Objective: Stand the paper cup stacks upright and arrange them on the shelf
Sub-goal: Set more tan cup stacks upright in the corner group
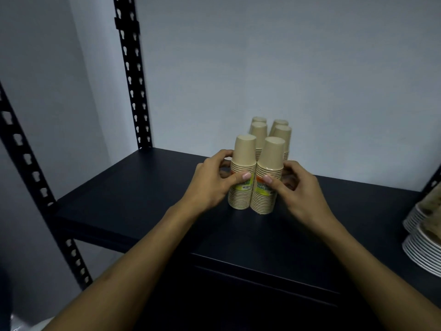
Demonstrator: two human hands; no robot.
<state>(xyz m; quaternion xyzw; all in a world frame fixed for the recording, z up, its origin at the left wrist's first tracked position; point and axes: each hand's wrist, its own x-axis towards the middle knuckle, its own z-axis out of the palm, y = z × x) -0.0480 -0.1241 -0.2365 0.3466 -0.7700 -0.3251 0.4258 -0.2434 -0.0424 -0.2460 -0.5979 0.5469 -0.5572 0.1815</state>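
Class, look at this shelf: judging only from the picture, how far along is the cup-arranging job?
Done: four paper cup stacks stand upright in two rows near the wall on the black shelf. In hand: the left hand grips the front left stack and the right hand grips the front right stack, both upright and touching. Left: probably just letting go; no lying stacks show.

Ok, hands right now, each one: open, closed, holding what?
Left hand: grips the front left cup stack.
Right hand: grips the front right cup stack.
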